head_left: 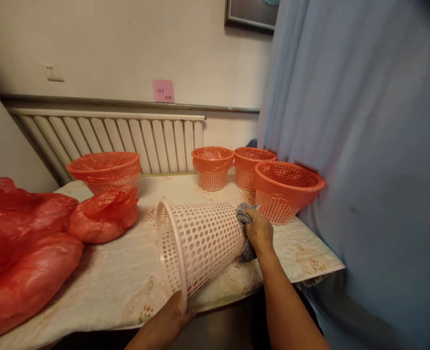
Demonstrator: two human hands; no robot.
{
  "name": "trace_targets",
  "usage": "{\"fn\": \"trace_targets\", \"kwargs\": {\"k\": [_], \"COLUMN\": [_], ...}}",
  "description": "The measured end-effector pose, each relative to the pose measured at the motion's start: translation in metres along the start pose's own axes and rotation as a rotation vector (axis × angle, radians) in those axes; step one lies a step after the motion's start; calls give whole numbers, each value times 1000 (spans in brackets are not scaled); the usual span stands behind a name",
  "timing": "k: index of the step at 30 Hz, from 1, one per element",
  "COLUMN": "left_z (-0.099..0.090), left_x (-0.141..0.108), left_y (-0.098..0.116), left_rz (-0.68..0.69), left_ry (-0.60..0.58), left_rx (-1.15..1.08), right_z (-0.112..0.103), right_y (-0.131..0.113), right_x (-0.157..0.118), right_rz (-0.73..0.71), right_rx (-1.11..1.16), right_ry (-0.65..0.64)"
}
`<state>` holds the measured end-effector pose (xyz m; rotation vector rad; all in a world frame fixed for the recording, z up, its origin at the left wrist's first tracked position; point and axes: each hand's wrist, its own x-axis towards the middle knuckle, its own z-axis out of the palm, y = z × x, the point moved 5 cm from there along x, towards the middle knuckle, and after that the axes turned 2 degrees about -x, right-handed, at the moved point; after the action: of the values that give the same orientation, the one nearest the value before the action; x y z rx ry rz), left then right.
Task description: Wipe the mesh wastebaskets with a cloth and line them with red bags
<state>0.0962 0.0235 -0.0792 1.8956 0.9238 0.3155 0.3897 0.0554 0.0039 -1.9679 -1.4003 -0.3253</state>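
A pale pink perforated basket (207, 238) lies on its side near the table's front edge, its open mouth facing left. My left hand (173, 316) grips the lower part of its rim, fingers partly hidden behind it. At the basket's base, on the right, my right hand (260, 231) is closed on a grey cloth (249, 250) that touches the base.
Red-lined baskets stand at the back left (105, 167), back middle (213, 167), beside it (253, 158) and on the right (287, 187). Filled red bags (28, 272) cover the table's left. A blue curtain (364, 146) hangs at the right of the patterned tablecloth (120, 282).
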Motion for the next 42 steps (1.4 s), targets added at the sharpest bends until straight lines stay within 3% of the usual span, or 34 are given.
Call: {"fn": "trace_targets", "kwargs": {"k": [6, 11, 14, 21, 30, 39, 42], "left_z": [-15, -32, -34, -32, -31, -33, -32], "left_x": [6, 18, 22, 19, 18, 17, 18], "left_y": [24, 52, 61, 65, 53, 49, 46], "left_rz": [50, 119, 122, 134, 146, 162, 164], "left_ry": [37, 191, 205, 187, 167, 107, 101], "left_rx": [-179, -560, -702, -661, -516, -446, -435], "right_z": [0, 1, 0, 2, 6, 18, 19], "right_y": [-6, -8, -8, -10, -14, -6, -11], "right_x": [-5, -5, -5, -8, -12, -9, -7], "right_rz": [-37, -42, -45, -56, -52, 42, 14], "right_rx": [-28, -20, -22, -40, -25, 134, 204], "right_ry": [6, 5, 9, -6, -51, -32, -11]}}
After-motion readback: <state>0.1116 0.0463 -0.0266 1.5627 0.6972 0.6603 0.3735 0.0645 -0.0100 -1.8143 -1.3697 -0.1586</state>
